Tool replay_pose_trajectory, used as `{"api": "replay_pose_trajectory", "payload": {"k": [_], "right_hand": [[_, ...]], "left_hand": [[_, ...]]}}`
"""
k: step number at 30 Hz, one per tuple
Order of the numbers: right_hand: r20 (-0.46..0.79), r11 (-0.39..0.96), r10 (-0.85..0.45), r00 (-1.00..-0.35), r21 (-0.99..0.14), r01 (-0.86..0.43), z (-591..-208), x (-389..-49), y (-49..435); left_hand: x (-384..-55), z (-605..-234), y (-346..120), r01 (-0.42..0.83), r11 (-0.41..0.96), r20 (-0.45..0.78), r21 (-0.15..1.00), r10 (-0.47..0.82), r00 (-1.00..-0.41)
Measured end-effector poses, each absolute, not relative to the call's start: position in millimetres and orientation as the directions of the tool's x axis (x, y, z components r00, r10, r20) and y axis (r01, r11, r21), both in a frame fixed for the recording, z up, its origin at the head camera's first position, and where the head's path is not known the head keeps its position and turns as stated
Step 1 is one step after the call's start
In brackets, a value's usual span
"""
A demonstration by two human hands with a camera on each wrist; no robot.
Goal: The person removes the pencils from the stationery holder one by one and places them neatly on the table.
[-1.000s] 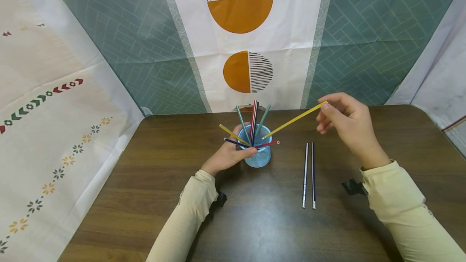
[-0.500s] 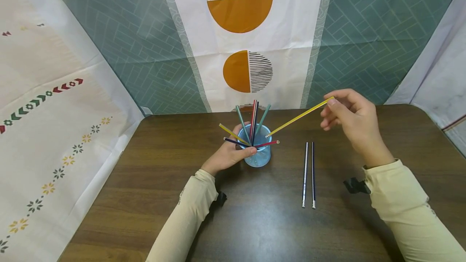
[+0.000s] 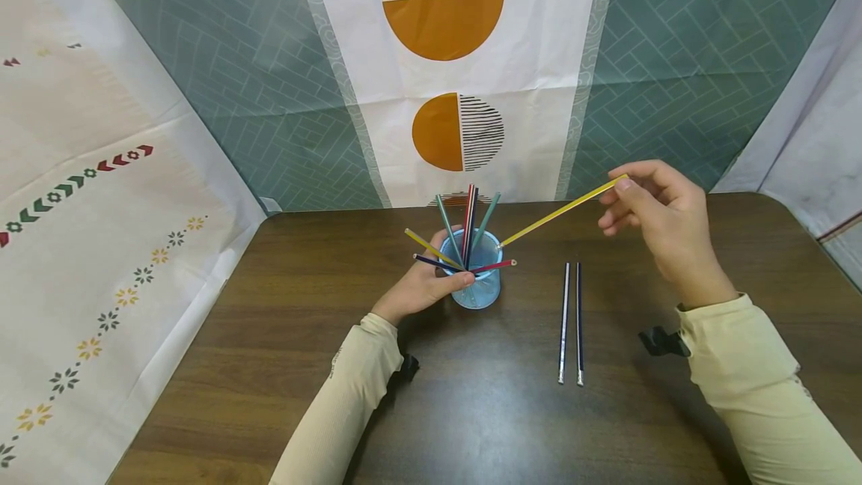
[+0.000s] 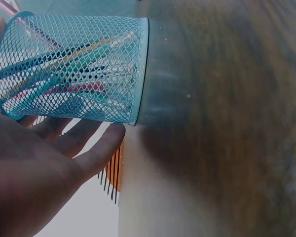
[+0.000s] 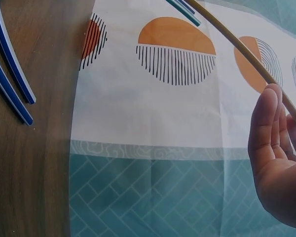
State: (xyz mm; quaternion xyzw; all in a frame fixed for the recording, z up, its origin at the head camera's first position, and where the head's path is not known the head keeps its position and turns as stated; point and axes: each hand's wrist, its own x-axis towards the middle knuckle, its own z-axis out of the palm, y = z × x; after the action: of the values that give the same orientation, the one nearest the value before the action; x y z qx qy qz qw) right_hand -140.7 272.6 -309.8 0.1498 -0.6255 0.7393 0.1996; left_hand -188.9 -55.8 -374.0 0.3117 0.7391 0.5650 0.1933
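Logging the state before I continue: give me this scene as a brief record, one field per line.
left hand: holds the blue mesh cup by its side
right hand: pinches a yellow pencil near its upper end
held pencil angle: slanted, lower end at the cup's rim; contact unclear
cup: standing on the table, several coloured pencils leaning out
loose pencils: two, side by side, right of the cup

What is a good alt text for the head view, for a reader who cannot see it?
A person's right hand pinches one end of a slanting yellow pencil, its other end at the edge of a blue cup of pencils that the left hand holds. Two more pencils lie on the brown table.
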Motion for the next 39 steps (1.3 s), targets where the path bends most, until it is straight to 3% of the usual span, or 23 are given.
{"api": "replay_pose_trajectory", "payload": {"k": [14, 39], "right_hand": [[0.490, -0.180, 0.097, -0.866, -0.848, -0.499, -307, -140, 276], [0.461, -0.172, 0.091, -0.883, -0.866, -0.470, -306, -141, 283]], "left_hand": [[-203, -404, -57, 0.262, 0.190, 0.077, 0.946, 0.656, -0.751], [-198, -392, -56, 0.239, 0.201, 0.048, 0.950, 0.662, -0.748]]}}
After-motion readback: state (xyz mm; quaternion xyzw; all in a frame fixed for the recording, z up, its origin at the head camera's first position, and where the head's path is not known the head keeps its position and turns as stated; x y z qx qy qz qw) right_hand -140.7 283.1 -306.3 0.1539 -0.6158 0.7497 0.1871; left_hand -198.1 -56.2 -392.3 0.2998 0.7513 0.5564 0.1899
